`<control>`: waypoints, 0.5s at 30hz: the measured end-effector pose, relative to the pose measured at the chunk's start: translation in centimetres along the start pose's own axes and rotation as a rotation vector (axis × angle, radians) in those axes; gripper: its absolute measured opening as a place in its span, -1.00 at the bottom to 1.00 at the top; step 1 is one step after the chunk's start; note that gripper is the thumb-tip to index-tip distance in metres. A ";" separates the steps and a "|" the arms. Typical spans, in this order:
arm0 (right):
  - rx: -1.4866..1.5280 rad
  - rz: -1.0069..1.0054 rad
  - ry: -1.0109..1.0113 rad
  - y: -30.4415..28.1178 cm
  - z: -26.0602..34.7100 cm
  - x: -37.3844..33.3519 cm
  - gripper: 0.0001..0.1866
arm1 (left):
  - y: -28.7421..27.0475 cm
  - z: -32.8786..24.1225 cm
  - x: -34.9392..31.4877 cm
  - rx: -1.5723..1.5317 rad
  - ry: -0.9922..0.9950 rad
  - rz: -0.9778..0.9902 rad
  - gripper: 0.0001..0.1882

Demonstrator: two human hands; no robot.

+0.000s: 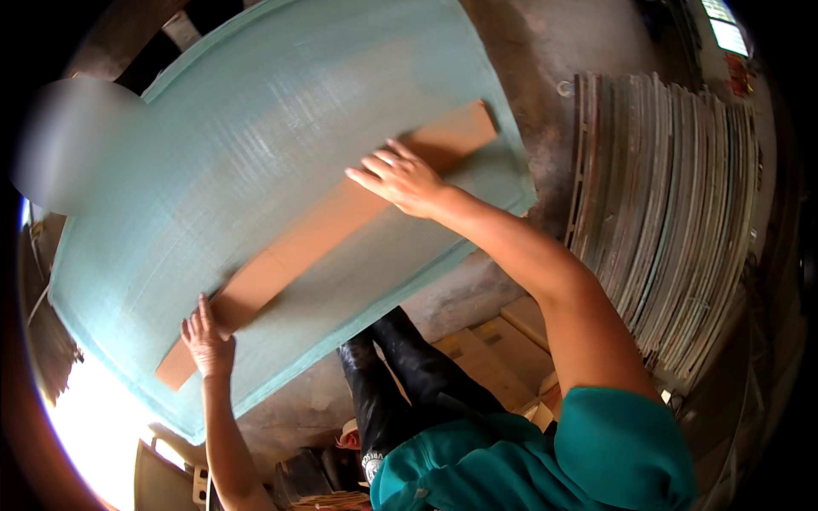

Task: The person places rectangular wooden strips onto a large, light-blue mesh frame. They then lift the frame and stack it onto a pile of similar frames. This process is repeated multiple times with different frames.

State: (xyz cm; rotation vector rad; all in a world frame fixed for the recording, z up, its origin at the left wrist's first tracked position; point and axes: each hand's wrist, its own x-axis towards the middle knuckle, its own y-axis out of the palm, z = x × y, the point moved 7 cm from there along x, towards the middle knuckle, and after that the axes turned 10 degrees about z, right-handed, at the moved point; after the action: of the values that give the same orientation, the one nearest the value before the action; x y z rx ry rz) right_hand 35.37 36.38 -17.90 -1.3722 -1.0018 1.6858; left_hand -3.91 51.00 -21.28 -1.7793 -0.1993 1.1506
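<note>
A tall row of thin, flat, weathered boards [660, 213] stands packed to the right, and brown cardboard boxes [490, 358] sit below, beside the person's dark trousers [392, 362]. A blurred, pale, rounded shape [77, 145] hides part of the left edge of a large pale-green, mesh-like panel [213, 162]. Over this panel, 1 long, flat, orange-brown strip [298, 243] runs diagonally. The left hand [207, 341], fingers extended and close together, touches it near its lower end; the right hand [400, 180], fingers slightly spread, lies across its upper part, forearm slanting in from the lower right. Whether either of the 2 hands grips underneath, I cannot tell.
</note>
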 end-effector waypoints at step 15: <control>0.910 -0.180 1.050 3.3 -18.5 -6.5 -0.28 | 8.7 27.3 -10.0 -1.534 -1.007 -0.460 -0.04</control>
State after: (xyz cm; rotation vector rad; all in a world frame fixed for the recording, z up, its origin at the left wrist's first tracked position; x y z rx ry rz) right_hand 54.42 31.38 -20.54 -1.1814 0.2383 0.8242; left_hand -33.30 58.02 -24.26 -1.8178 -2.4610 1.5286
